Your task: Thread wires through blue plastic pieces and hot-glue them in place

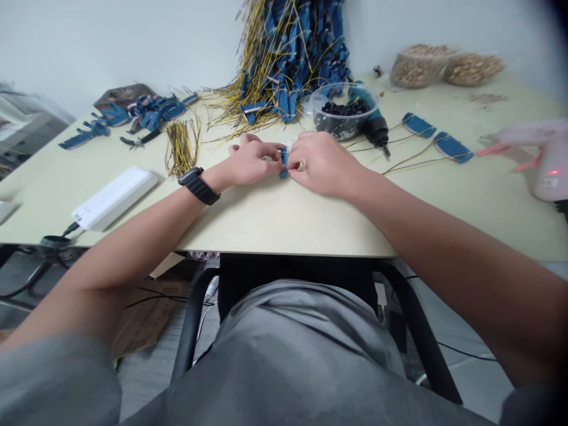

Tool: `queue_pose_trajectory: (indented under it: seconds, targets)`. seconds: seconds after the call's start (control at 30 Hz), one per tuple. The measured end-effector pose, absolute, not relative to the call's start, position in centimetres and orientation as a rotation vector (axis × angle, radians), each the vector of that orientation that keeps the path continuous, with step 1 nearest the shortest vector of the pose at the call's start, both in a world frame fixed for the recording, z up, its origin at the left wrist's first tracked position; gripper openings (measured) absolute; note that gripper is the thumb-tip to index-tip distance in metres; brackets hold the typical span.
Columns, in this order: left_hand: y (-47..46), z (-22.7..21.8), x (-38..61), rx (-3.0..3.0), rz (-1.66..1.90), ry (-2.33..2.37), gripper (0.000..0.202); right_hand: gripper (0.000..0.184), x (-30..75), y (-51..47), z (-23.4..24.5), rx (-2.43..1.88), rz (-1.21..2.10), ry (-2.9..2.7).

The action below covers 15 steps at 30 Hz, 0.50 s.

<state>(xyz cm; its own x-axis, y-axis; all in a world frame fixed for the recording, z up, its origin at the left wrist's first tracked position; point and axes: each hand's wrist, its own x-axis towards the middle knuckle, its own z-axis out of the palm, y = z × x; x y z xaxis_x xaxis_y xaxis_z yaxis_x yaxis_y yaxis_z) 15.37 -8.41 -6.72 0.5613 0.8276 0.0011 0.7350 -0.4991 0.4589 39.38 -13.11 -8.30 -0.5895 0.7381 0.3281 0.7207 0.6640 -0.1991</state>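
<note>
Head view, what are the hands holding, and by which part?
A small blue piece, held at its sides between the left hand and right hand; exact contacts are too small to tell.

We see a smooth tabletop (288,223), a glossy clear plastic tub (322,122) at the far side, a smooth white plastic block (116,196) on the left, a plastic glue gun (549,148) on the right and, near us, a matt grey cloth shirt (288,361).

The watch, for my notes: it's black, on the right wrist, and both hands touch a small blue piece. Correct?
Wrong side: the head view shows the black watch on the left wrist. The left hand and right hand touch the small blue piece.
</note>
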Motion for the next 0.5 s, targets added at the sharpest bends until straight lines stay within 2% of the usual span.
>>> queue_pose_trajectory:
  seconds: [0.2, 0.5]
  targets:
    - [-8.58, -6.56, 15.34, 2.367, 0.329, 1.251, 0.032, 0.025, 39.14, -12.93, -8.12, -1.211, 0.078, -2.477]
    - [-8.32, -6.66, 15.26, 2.378, 0.325, 1.246, 0.031, 0.026, 38.88, -12.90, -8.00, -1.233, 0.051, -2.493]
